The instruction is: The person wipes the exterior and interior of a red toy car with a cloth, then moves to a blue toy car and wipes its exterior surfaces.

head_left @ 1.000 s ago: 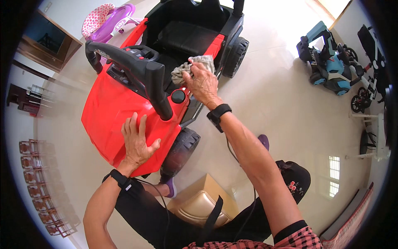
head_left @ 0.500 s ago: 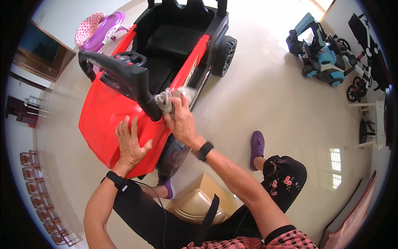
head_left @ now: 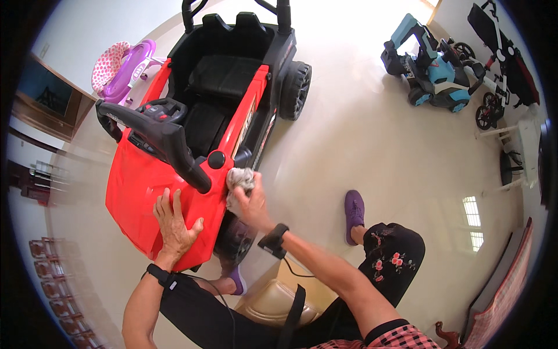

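A: In which hand is the grey cloth (head_left: 240,179) held?

B: It is grasped by the right hand (head_left: 254,205), bunched in the bent fingers, and is placed just ahead and slightly to the left of the knuckles.

A: Against what is it set?

B: Against the right flank of the red toy car (head_left: 203,125), it appears; the exact contact is masked by the cloth itself.

A: How is the car's long axis laid, as judged from that hand?

B: It is set to the left of the hand, aimed from the near side to far ahead with a slight slant to the right. The front end is turned toward the person.

A: What is found close around?

B: A round black cap (head_left: 217,160) is seen ahead and to the left of the right hand, near the foot of a curved black bar (head_left: 174,151). The front wheel (head_left: 232,244) is seen to the hand's left and nearer the person.

A: And the left hand (head_left: 176,230)?

B: Nothing is grasped by it; its fingers are spread on the hood (head_left: 142,186), to the left of the right hand. Of the two, the flank and wheel are more nearly reached by the right.
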